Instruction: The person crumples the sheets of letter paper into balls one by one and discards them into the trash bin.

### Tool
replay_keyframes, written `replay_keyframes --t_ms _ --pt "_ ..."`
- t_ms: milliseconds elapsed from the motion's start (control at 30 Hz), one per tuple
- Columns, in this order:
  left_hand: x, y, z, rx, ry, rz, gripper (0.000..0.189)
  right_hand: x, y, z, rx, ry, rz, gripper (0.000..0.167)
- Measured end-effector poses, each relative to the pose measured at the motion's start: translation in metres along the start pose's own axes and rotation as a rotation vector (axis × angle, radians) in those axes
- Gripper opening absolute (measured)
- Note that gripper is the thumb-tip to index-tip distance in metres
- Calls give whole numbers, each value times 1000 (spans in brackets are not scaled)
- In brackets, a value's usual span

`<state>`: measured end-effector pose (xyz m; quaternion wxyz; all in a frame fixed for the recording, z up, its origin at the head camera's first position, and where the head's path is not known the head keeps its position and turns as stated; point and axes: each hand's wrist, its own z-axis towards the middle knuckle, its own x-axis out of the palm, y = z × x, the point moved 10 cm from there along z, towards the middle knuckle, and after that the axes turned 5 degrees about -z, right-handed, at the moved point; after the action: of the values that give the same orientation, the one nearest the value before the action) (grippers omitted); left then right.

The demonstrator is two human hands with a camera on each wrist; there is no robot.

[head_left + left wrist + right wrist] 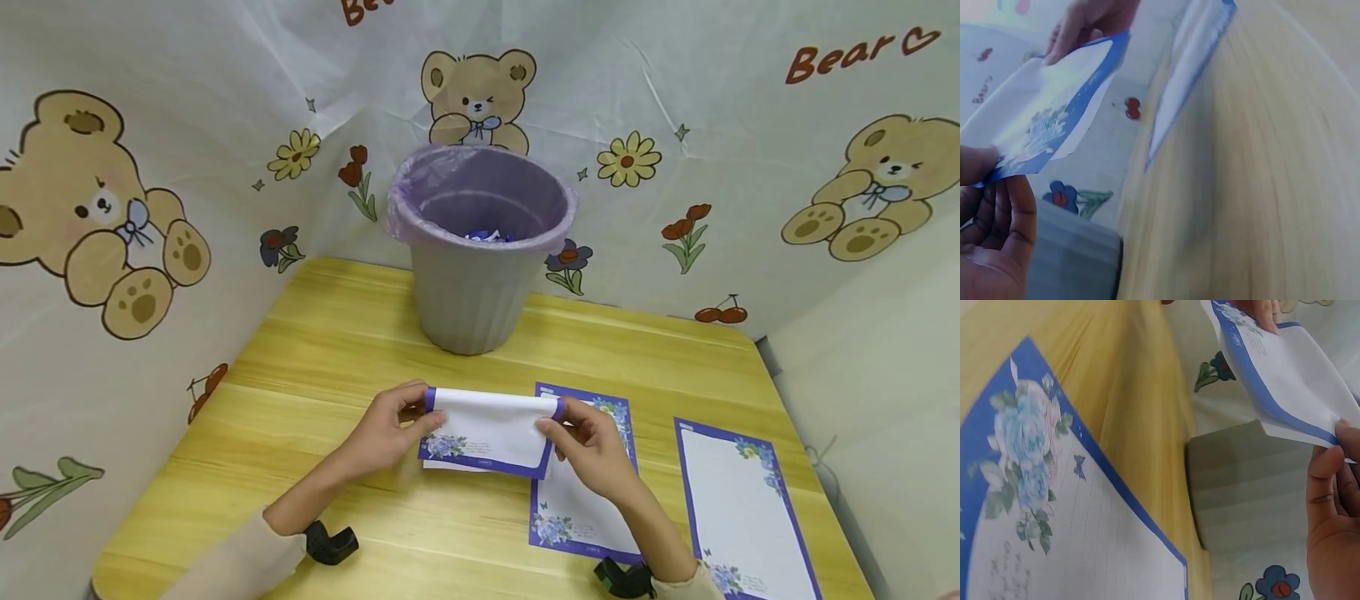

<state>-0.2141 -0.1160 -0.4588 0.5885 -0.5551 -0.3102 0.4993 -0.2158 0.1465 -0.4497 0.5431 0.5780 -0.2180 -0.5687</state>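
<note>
A sheet of letter paper (495, 429) with a purple-blue border and printed blue flowers is bent over on itself, its top edge curved and its white back showing below. My left hand (393, 425) pinches it at the left end, thumb in front and fingers behind. At the right end my right hand (592, 442) pinches it the same way. Both wrist views show the paper held off the table, thumbs on top. Partly behind my right hand, a second flowered sheet (585, 508) lies flat on the table.
Another flowered sheet (746, 508) lies at the table's right side. A grey trash bin (472, 300) with a purple liner stands at the back, with blue and white scraps (491, 237) inside. The wooden table (322, 350) meets a bear-printed cloth (675, 75) behind.
</note>
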Motion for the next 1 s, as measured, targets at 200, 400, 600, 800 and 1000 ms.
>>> replay_keyframes --t_ms 200,400,600,800,1000 --pt "12 -13 1 76 -85 -71 3 -16 8 -19 -27 -127 12 13" --pt "15 -18 -3 160 -177 -116 14 -32 21 -30 -212 -275 112 38" --pt "23 -34 -5 302 -135 -137 51 -39 32 -35 -335 -303 156 50" --pt "25 -38 -5 302 -112 -72 52 -41 31 -37 -339 -313 173 41" --pt "27 -35 -1 280 -93 -72 59 -43 30 -39 -338 -327 184 31"
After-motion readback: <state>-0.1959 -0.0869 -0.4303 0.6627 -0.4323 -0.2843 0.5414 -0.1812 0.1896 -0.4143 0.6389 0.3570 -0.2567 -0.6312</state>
